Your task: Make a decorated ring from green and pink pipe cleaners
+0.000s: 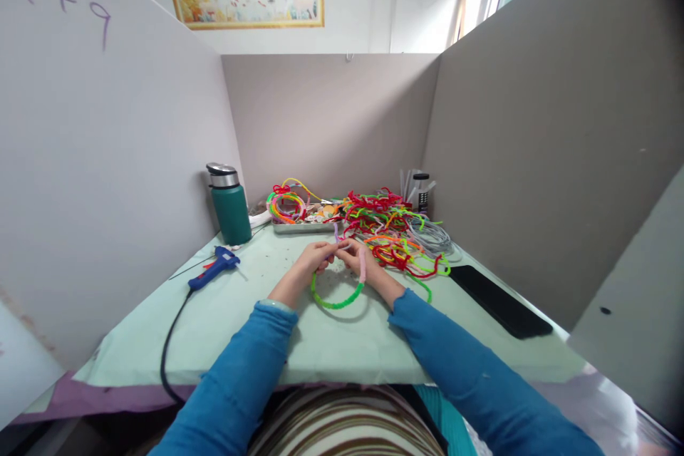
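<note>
Both of my hands meet over the middle of the pale green table (256, 328). My left hand (310, 263) and my right hand (359, 258) are closed in a pinch on the top of a hoop wrapped in fuzzy pipe cleaner (338, 301). The hoop's lower arc is bright green and its right side is pink. It hangs from my fingers down towards me, just above the table. A short lilac pipe cleaner end (336, 232) sticks up between my fingertips.
A heap of red, green and orange pipe cleaners (395, 235) lies behind my right hand. A metal tray (299, 226) holds coloured hoops. A teal flask (229, 206) and a blue glue gun (214, 267) with black cord lie left. A black phone (499, 301) lies right. Partition walls enclose the desk.
</note>
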The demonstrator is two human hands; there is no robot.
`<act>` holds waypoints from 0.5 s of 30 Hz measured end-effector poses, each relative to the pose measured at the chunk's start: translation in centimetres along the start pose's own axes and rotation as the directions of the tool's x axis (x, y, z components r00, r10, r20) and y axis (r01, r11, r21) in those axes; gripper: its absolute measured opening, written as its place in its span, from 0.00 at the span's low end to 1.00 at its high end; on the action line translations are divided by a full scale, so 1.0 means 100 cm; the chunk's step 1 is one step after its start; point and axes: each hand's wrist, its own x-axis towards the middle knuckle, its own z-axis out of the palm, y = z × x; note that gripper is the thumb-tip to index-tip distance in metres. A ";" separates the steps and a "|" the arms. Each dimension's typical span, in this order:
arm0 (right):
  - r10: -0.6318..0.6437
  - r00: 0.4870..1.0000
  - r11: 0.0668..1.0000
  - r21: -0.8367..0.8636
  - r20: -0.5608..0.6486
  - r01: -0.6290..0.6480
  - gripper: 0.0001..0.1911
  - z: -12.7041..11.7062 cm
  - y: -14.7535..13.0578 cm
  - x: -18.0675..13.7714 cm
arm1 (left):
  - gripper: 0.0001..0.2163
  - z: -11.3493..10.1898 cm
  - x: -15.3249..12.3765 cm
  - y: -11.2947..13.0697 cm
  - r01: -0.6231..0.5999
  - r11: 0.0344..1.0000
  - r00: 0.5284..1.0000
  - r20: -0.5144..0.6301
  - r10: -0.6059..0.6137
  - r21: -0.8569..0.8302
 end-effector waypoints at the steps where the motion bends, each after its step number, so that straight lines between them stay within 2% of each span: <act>1: -0.004 1.000 1.000 0.002 0.013 0.004 0.15 0.000 -0.001 0.000 | 0.17 0.000 0.000 0.000 0.004 1.000 1.000 -0.006 -0.004 -0.001; 15: -0.046 0.999 0.999 0.012 0.019 0.046 0.12 -0.003 0.004 -0.001 | 0.12 -0.005 0.005 -0.003 0.023 0.999 0.998 -0.052 -0.024 -0.034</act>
